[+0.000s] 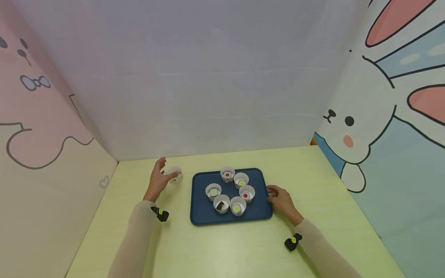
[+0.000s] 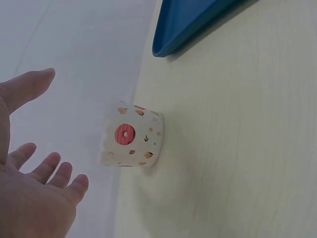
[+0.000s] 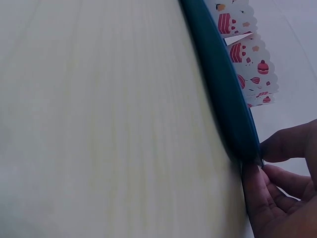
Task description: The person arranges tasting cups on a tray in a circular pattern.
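A paper baking cup (image 1: 176, 177), patterned with a red doughnut, stands on the table to the left of the tray. Above and beside it my left hand (image 1: 158, 180) hovers with thumb and fingers spread; the left wrist view shows a gap between them and the cup (image 2: 131, 139). My right hand (image 1: 282, 201) pinches the right edge of a blue tray (image 1: 201, 212), the thumb on the rim and the fingers against its outside. On the tray stand several similar cups: two hold white pieces with red squares, three hold pieces with yellow-green marks, and one holds a dark brown piece.
The pale yellow table (image 1: 222, 251) meets a white wall (image 1: 208, 96) at its back. Walls with cartoon drawings, a rabbit (image 1: 361, 112) among them, stand on both sides. Each wrist wears a small black camera.
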Demonstrator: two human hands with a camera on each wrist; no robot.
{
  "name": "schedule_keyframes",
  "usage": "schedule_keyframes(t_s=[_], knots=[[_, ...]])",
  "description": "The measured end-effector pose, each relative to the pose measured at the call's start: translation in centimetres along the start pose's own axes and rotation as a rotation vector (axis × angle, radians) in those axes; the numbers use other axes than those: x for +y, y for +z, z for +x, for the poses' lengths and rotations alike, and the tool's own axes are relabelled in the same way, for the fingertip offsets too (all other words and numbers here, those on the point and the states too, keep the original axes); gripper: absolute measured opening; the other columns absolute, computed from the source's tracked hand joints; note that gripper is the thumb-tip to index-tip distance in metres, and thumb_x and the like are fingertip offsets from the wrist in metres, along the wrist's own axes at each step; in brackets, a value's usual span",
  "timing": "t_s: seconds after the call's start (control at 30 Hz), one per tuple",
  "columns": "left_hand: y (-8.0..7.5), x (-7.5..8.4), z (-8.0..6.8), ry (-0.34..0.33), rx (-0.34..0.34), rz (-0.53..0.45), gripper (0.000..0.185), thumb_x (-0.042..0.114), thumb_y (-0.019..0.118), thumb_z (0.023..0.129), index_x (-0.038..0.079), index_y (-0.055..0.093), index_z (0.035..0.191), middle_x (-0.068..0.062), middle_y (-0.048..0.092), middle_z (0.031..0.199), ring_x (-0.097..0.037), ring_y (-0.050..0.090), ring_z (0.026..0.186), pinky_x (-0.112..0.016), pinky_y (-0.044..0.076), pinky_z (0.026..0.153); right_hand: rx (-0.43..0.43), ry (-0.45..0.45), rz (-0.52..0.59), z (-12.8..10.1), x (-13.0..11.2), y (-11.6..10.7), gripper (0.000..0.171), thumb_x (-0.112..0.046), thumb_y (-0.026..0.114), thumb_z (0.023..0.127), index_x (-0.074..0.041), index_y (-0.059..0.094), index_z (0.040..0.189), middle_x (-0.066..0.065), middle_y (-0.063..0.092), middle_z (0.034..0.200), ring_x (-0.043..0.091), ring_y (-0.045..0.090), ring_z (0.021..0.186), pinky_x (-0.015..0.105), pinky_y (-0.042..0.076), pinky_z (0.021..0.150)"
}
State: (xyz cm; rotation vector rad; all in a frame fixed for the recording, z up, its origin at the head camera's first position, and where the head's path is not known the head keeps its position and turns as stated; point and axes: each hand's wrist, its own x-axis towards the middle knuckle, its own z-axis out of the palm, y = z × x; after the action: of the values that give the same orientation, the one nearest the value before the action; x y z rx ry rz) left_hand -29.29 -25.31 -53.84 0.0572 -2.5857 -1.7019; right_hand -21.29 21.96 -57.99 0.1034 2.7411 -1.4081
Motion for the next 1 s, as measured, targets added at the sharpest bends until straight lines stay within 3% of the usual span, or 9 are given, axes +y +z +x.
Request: schedule_keyframes(t_s=[0.17,0.4,0.6,0.8,1.0], knots=[[0.3,-1.3,0.9,-0.038,0.008,-0.074,0.095,0.023,0.076,0.086,0.014,0.014,0.158,-0.014,0.019,0.163,-0.032,0.017,0.152,-0.049,0.017,0.122,0.011,0.006,0.006,0.0,0.1,0.1,0.048,-0.001,0.062,0.079,0.001,0.062,0.127,0.016,0.069,0.111,0.019,0.063,0.09,0.029,0.047,0.074],[0.7,-2.9,1.0,-0.109,0.002,-0.109,0.098,0.022,0.076,0.086,0.014,0.01,0.158,-0.013,0.015,0.164,-0.029,0.014,0.153,-0.046,0.015,0.123,0.006,0.009,0.006,-0.1,0.4,0.3,0.046,-0.001,0.063,0.081,0.0,0.062,0.127,0.015,0.07,0.111,0.019,0.063,0.09,0.028,0.047,0.075],[1.1,-3.2,1.2,-0.104,-0.004,-0.111,0.096,0.022,0.074,0.087,0.012,0.011,0.158,-0.015,0.016,0.164,-0.032,0.014,0.152,-0.048,0.016,0.122,0.01,0.008,0.024,0.0,0.4,0.3,0.046,0.001,0.063,0.08,0.0,0.062,0.126,0.015,0.069,0.111,0.019,0.063,0.091,0.028,0.048,0.076],[1.4,-3.8,1.5,-0.147,-0.004,-0.124,0.096,0.021,0.075,0.086,0.013,0.012,0.158,-0.015,0.016,0.164,-0.032,0.014,0.152,-0.047,0.018,0.122,0.01,0.005,0.017,0.0,0.3,0.4,0.046,0.0,0.063,0.08,0.001,0.062,0.126,0.016,0.07,0.111,0.02,0.063,0.09,0.027,0.048,0.075],[1.8,-4.3,1.7,-0.128,-0.014,-0.115,0.097,0.023,0.076,0.085,0.01,0.013,0.158,-0.016,0.017,0.163,-0.033,0.015,0.152,-0.048,0.02,0.121,0.014,0.009,0.009,0.1,0.3,0.4,0.046,0.0,0.063,0.08,-0.001,0.062,0.127,0.015,0.07,0.112,0.019,0.063,0.091,0.028,0.047,0.076]])
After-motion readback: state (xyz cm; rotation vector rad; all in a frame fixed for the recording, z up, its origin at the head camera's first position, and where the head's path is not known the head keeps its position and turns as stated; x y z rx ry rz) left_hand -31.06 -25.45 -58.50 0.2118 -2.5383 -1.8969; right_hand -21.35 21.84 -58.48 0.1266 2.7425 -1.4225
